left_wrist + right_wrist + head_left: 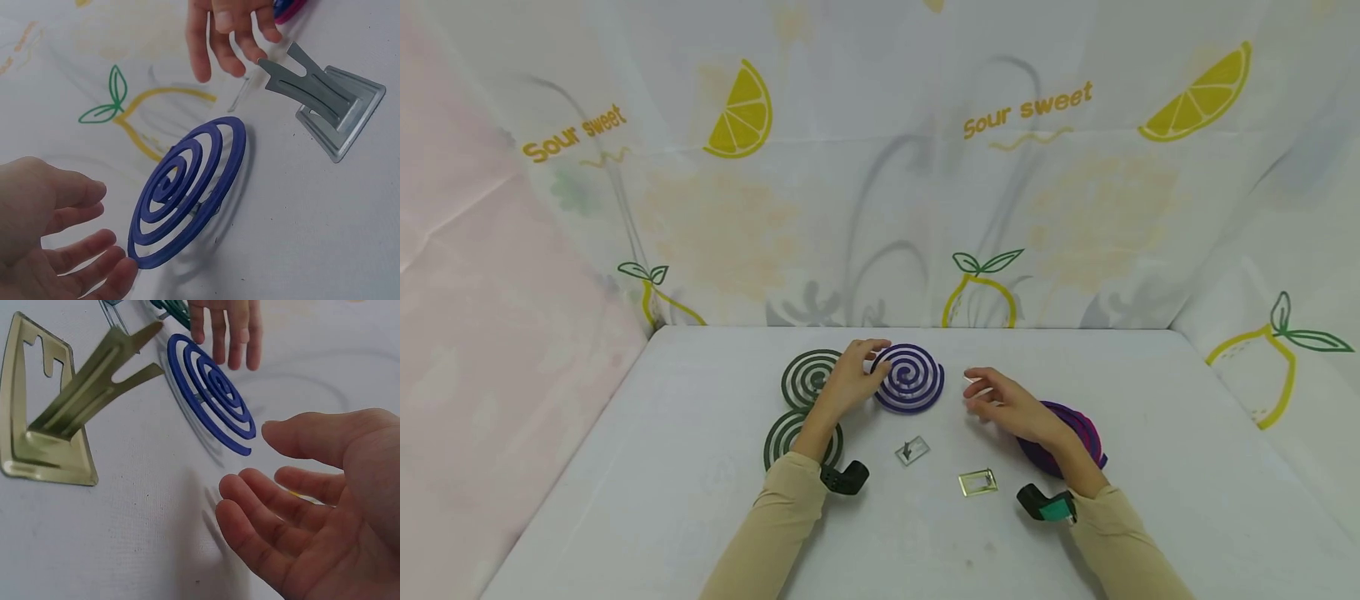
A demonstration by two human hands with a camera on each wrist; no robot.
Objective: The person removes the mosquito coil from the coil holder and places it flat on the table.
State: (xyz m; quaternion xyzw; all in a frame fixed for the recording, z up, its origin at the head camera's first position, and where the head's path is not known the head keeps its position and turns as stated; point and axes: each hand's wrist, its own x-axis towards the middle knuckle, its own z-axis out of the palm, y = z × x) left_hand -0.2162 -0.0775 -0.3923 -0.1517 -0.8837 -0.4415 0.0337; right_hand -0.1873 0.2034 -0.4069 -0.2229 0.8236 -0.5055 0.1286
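Observation:
A blue-purple mosquito coil (905,375) sits raised over the white table on a small metal stand mostly hidden beneath it. My left hand (852,379) is at its left edge, fingers loosely bent and fingertips right at the rim in the left wrist view. To the coil's right, apart from it, my right hand (1009,408) hovers with relaxed, slightly curved fingers and holds nothing. Nearer to me lie a silver coil stand (322,97) and a gold coil stand (78,400), each with a forked prong bent up.
Two green coils, a far one (817,380) and a near one (772,442), lie at the left, partly behind my left arm. Under my right forearm is a pile of purple and pink coils (1084,433). A lemon-printed cloth (880,208) hangs along the table's back edge.

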